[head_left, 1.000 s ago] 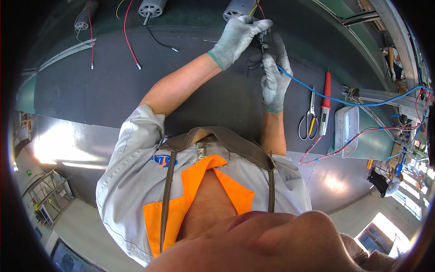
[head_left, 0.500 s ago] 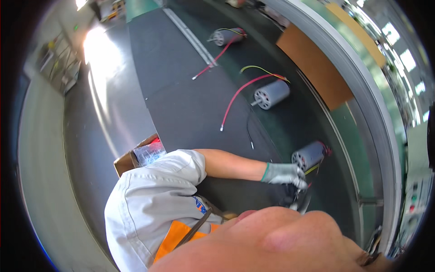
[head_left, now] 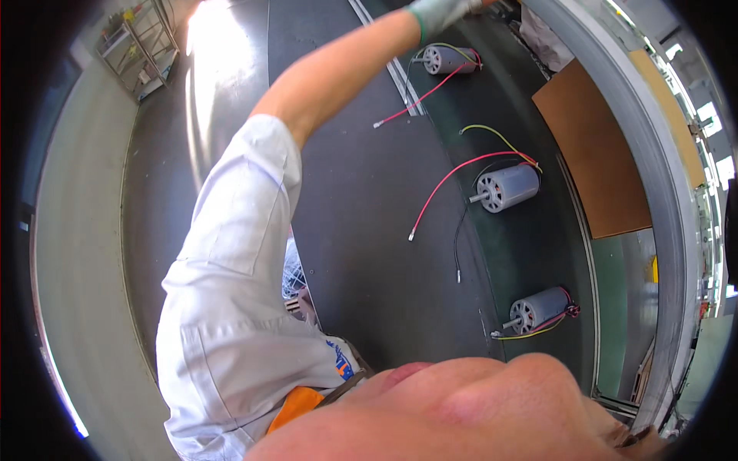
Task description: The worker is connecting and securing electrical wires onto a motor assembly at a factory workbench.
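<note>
My left arm stretches far forward, and the grey-gloved left hand [head_left: 443,15] is at the top edge, partly cut off. Its fingers are mostly out of view, so what they hold, if anything, cannot be made out. Closest to the hand lies a grey cylindrical electric motor [head_left: 446,59] with a red and a yellow-green wire. A second motor [head_left: 509,189] rests in the middle, its red, black and yellow-green leads spread out. The nearest motor [head_left: 538,309] has its wires gathered along its side. My right hand is out of view.
The motors lie on a dark green conveyor belt [head_left: 530,253] beside a dark grey worktop [head_left: 369,223]. A brown cardboard sheet [head_left: 592,154] leans along the right side, by a curved metal rail [head_left: 646,100]. A shelf rack [head_left: 142,54] stands at far left.
My left hand has moved from beside the nearest motor far forward to the top edge. The view has shifted, so the motors appear farther right and lower. The nearest motor is now uncovered.
</note>
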`<action>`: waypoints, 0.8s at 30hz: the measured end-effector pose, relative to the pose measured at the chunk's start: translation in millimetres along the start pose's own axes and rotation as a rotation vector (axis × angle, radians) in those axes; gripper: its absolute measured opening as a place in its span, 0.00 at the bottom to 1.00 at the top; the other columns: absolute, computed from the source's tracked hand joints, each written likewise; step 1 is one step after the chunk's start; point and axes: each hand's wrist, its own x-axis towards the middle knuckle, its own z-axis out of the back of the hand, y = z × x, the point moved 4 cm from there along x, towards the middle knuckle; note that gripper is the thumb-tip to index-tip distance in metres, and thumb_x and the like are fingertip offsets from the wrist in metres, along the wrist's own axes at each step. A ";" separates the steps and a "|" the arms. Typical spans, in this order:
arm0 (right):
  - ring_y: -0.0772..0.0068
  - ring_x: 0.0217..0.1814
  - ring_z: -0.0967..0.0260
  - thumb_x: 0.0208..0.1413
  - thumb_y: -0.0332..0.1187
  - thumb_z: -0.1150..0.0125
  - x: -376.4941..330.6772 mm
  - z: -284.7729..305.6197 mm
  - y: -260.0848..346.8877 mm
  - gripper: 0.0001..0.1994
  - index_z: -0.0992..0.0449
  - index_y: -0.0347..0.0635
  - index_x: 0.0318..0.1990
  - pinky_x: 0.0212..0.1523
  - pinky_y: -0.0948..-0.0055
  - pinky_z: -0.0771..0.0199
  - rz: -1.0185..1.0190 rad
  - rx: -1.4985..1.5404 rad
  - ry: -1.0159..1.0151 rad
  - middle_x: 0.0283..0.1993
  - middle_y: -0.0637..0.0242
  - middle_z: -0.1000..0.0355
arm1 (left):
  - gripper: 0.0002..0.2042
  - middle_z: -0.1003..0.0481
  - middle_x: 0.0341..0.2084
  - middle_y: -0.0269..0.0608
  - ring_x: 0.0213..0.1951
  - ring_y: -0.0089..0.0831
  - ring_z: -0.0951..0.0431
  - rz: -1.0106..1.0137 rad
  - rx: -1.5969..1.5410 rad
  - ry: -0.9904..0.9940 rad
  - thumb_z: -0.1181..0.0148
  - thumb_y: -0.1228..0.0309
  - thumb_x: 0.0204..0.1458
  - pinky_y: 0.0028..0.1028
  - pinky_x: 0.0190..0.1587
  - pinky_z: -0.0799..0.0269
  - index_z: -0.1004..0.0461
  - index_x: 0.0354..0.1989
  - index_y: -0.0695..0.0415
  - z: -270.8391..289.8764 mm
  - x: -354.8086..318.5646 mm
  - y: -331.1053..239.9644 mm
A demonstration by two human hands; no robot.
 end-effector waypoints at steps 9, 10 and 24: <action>0.83 0.35 0.37 0.68 0.39 0.48 -22.4 21.9 16.7 0.30 0.44 0.34 0.72 0.37 0.82 0.33 0.035 0.142 -0.143 0.65 0.56 0.32 | 0.33 0.28 0.38 0.33 0.37 0.18 0.28 0.682 -0.297 0.336 0.39 0.77 0.57 0.24 0.40 0.27 0.44 0.71 0.58 -90.2 -221.5 -20.3; 0.84 0.35 0.38 0.68 0.39 0.48 -27.6 30.0 18.1 0.30 0.44 0.34 0.72 0.37 0.82 0.33 0.040 0.155 -0.150 0.65 0.56 0.32 | 0.31 0.28 0.33 0.36 0.34 0.21 0.26 0.574 -0.039 0.405 0.40 0.76 0.54 0.25 0.35 0.26 0.39 0.69 0.57 -100.8 -248.6 -27.3; 0.76 0.31 0.29 0.65 0.33 0.44 -64.2 84.0 -37.4 0.28 0.41 0.32 0.69 0.39 0.76 0.22 0.098 0.329 -0.231 0.41 0.61 0.23 | 0.26 0.28 0.55 0.62 0.57 0.51 0.26 0.385 0.277 0.704 0.42 0.62 0.61 0.40 0.55 0.27 0.34 0.63 0.65 -270.9 -404.4 -19.8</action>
